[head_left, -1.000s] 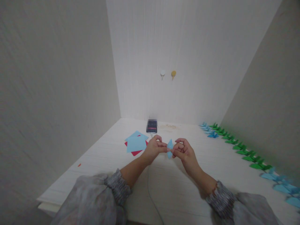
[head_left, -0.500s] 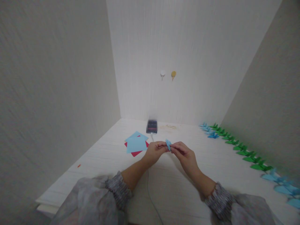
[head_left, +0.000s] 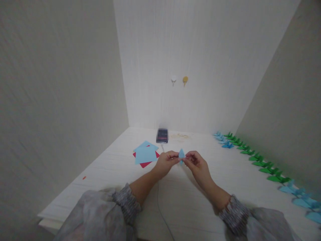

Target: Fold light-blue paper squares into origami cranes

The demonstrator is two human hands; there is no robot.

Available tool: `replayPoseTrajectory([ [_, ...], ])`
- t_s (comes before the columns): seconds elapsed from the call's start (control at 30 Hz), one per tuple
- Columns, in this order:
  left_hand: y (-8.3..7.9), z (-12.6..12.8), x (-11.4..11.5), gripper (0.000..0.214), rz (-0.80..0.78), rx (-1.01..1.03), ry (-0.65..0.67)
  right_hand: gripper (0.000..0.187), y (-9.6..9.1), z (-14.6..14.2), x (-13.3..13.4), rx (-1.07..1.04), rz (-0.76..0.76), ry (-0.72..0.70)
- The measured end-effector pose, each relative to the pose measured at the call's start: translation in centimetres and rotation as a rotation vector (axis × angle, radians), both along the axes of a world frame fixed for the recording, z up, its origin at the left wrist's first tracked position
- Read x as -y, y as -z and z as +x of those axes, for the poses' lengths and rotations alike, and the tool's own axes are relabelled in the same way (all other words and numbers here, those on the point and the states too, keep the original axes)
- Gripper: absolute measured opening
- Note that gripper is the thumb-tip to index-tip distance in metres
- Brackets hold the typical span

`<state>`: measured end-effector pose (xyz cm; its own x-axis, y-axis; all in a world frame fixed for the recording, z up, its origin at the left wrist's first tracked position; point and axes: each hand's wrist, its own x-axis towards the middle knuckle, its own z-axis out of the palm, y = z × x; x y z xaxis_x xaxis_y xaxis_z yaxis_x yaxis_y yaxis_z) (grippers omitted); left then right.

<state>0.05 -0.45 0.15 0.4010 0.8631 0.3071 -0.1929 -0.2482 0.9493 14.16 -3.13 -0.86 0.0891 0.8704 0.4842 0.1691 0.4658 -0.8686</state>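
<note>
A small folded piece of light blue paper (head_left: pixel 181 154) is held above the white table (head_left: pixel 105 180) between both hands. My left hand (head_left: pixel 165 163) pinches its left side, fingers closed, a ring on one finger. My right hand (head_left: pixel 196 164) pinches its right side, fingers curled together. Both wrists come out of grey patterned sleeves at the bottom of the view. The paper's lower part is hidden behind the fingertips.
Flat blue and red paper sheets (head_left: pixel 145 154) lie left of the hands. A phone (head_left: pixel 162 135) stands at the back wall, its cable (head_left: pixel 162 207) running toward me. Folded green and blue paper figures (head_left: pixel 260 163) line the right wall. Two hooks (head_left: pixel 179 80) hang on the back wall.
The hands drew closer together and shifted slightly up and left. The blue paper has turned between the fingertips and shows less of itself than a second ago.
</note>
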Motion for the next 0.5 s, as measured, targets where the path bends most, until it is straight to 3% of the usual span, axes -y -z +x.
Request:
replayPoseTrajectory([
  [0.13, -0.17, 0.01, 0.06, 0.018, 0.014, -0.008, 0.034, 0.016, 0.06, 0.11, -0.18, -0.003, -0.025, -0.056],
  [0.3, 0.13, 0.28, -0.23, 0.034, -0.088, 0.155, 0.036, 0.018, -0.27, 0.01, -0.06, -0.083, -0.060, -0.125],
  [0.5, 0.20, 0.30, -0.33, 0.029, -0.122, 0.182, 0.002, 0.019, -0.46, 0.10, -0.09, -0.149, -0.127, -0.194],
])
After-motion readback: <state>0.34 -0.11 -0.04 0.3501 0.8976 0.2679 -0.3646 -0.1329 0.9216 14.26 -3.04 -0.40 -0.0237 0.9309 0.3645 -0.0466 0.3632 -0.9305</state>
